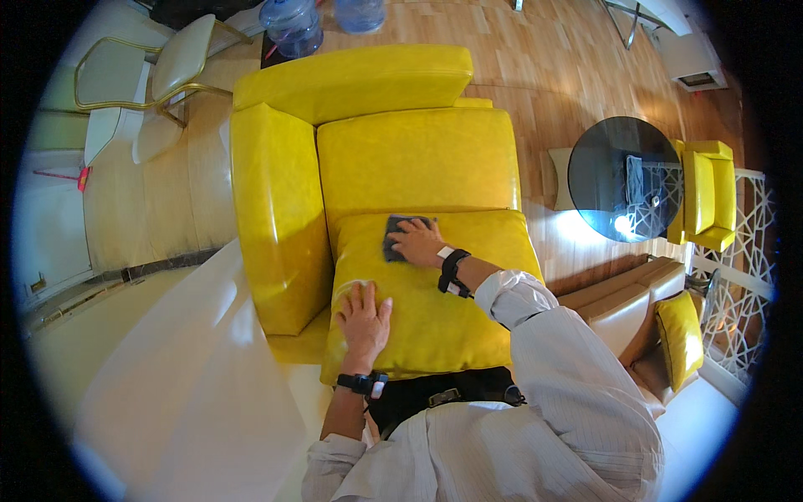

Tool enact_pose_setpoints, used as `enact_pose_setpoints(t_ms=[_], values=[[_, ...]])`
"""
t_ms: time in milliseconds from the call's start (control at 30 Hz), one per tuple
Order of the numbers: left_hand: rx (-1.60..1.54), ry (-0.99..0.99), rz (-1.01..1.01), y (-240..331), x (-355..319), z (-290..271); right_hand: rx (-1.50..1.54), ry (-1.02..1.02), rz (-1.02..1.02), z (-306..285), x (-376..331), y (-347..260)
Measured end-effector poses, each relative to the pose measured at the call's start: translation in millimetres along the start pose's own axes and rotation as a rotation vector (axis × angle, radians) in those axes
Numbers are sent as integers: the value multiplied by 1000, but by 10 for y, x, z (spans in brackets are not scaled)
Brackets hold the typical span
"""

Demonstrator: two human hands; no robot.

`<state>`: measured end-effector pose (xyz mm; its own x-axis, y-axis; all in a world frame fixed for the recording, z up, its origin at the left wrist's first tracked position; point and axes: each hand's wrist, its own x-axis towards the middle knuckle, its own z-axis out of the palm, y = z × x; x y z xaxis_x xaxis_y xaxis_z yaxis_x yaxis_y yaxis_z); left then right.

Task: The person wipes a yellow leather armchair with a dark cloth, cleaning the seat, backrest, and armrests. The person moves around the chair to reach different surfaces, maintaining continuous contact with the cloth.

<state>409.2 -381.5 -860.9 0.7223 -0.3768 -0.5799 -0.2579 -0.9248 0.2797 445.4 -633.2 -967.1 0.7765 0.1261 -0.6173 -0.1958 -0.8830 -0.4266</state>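
Note:
A yellow leather-look cushion (pixel 452 322) lies in front of me against a yellow sofa (pixel 418 159). On the cushion's far part, my right hand (pixel 418 243) presses a folded dark grey cloth (pixel 391 248), its fingers bent over it. My left hand (pixel 365 325) rests flat on the cushion's near left part, fingers spread, holding nothing. Both wrists carry black straps. Part of the cloth is hidden under the right hand.
A white wall surface (pixel 192 368) runs along my left. At the right stand a round black table (pixel 615 180) with a cloth on it, a small yellow armchair (pixel 709 194) and a beige sofa (pixel 619 305). Metal-framed chairs (pixel 184 58) and water jugs (pixel 291 29) are at the far left.

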Motion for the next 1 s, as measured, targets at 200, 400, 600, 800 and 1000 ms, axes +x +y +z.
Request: enact_pose_setpoints(t_ms=[200, 400, 600, 800, 1000], values=[[-2, -125, -13, 237, 139, 19, 208, -104, 257, -80, -351, 361], [-86, -306, 53, 165, 227, -229, 144, -142, -77, -122, -132, -3], [-481, -245, 310, 16, 405, 36, 104, -142, 223, -185, -82, 528], [-660, -250, 193, 105, 593, 151, 78, -110, 6, -19, -433, 432], [-857, -360, 26, 105, 513, -107, 163, 31, -71, 35, -157, 241]])
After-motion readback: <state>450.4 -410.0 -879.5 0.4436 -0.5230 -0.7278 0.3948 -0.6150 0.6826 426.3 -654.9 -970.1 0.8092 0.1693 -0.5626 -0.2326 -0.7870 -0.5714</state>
